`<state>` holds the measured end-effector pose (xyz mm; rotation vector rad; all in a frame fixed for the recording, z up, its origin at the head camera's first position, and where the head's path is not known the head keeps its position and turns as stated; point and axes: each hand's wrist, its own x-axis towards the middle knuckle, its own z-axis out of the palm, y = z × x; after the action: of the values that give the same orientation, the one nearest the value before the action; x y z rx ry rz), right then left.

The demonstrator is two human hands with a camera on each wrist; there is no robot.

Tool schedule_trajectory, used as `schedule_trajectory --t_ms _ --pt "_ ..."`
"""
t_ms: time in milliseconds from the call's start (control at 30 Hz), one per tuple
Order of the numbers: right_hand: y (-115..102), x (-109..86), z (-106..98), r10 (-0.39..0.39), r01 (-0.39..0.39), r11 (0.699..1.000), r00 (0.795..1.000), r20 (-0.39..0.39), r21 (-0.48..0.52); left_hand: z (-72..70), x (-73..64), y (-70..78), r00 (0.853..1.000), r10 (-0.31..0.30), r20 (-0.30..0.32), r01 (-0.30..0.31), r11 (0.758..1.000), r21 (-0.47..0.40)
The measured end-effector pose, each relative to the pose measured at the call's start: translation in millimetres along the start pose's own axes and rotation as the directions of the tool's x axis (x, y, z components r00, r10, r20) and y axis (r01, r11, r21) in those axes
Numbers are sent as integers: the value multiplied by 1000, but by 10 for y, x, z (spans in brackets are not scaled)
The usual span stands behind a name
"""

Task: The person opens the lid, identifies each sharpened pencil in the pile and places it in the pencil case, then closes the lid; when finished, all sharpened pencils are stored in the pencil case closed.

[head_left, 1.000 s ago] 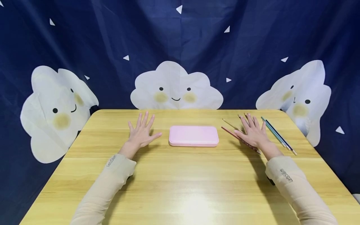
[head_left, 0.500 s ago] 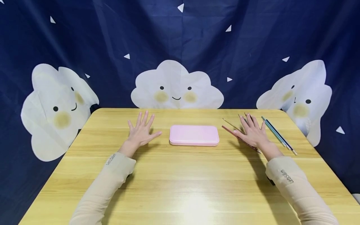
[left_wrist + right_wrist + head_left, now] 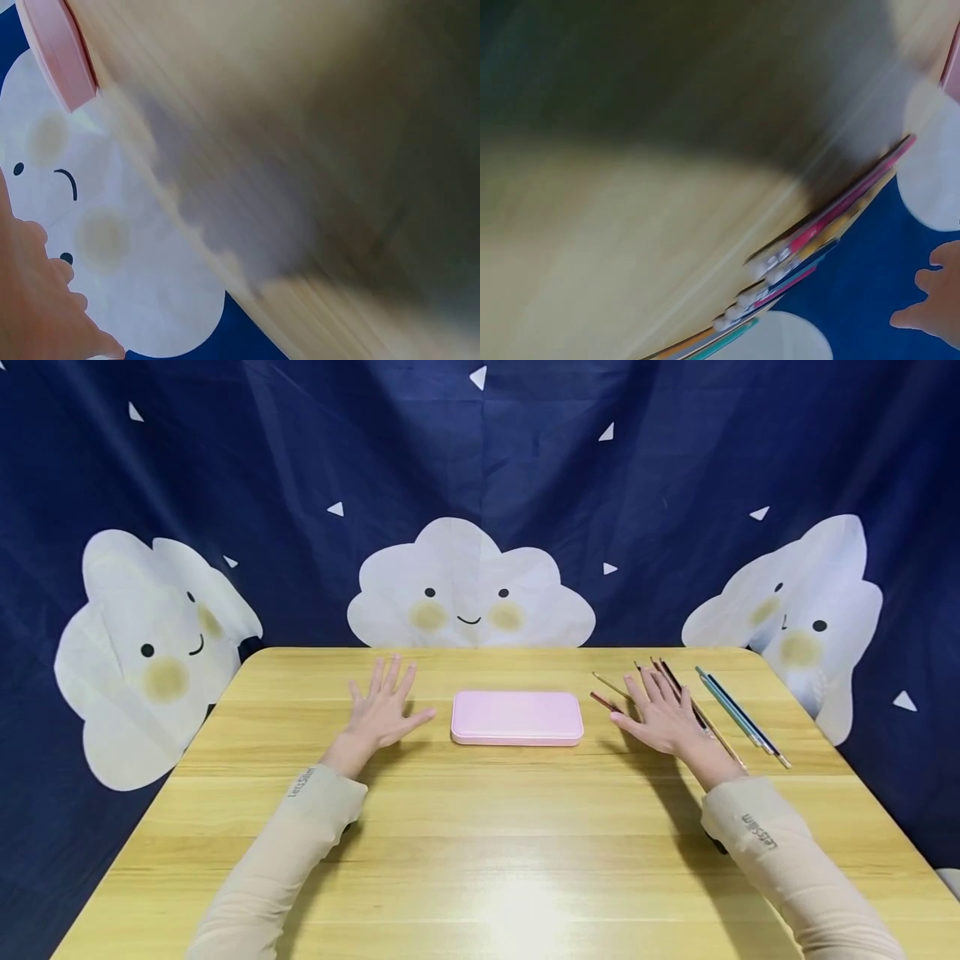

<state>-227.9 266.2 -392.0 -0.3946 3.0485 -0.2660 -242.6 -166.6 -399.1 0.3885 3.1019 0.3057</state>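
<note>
The person has both arms stretched out, and both hands are spread wide. The left hand (image 3: 378, 714) hangs palm down, fingers fanned toward the far edge, thumb pointing inward, with its shadow falling on the wooden table (image 3: 465, 827) just below. Right of that thumb, near but apart from it, lies a pink case (image 3: 517, 718), lid down, its long side across the table; it sits between the two hands, to the left of the right one.

The right hand (image 3: 660, 714) is fanned out too, over a loose scatter of pencils. From where I stand, a reddish pencil (image 3: 602, 701) pokes out left of its thumb, and a thin yellowish pencil (image 3: 612, 686) slants in just beyond it — the rest of both goes out of sight behind the hand. A dark pencil (image 3: 675, 682) runs past the fingertips and down the hand's right side. Farther right, clear of the little finger, a teal pencil (image 3: 727, 707) and a dark blue pencil (image 3: 750, 722) lie close together at a slant.

Pale cuffed sleeves (image 3: 795, 860) come right up to the wrists. Beyond the fingertips of both hands hangs a navy curtain (image 3: 525, 460) — smiling white clouds (image 3: 472, 577) and little triangles all over it.
</note>
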Motion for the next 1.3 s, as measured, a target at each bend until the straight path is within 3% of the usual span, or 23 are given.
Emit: schedule_trajectory --t_ms 233,467,600,700,800,933,1133,1300 --pt "-199 118 87 -49 49 999 999 16 1 80 72 84 999 47 20 -47 999 -6" --pt "-457 240 171 -107 106 994 992 63 16 170 175 155 988 146 49 -145 989 -11" --pt "-628 298 206 -140 138 990 986 87 35 217 233 196 969 234 80 -227 970 -93" --pt "-738 335 239 -177 171 983 979 105 60 250 265 218 957 268 110 -247 953 -175" --pt "-830 364 263 -225 212 971 965 131 108 281 293 227 948 298 106 -266 932 -245" --pt "-928 403 299 -270 248 958 950 158 143 331 323 244 936 339 97 -302 913 -276" --pt "-1048 459 358 -292 294 956 942 163 16 376 324 320 940 309 141 -271 933 -237" --pt "-1134 487 414 -319 338 929 938 135 -149 410 338 363 947 303 104 -273 933 -233"
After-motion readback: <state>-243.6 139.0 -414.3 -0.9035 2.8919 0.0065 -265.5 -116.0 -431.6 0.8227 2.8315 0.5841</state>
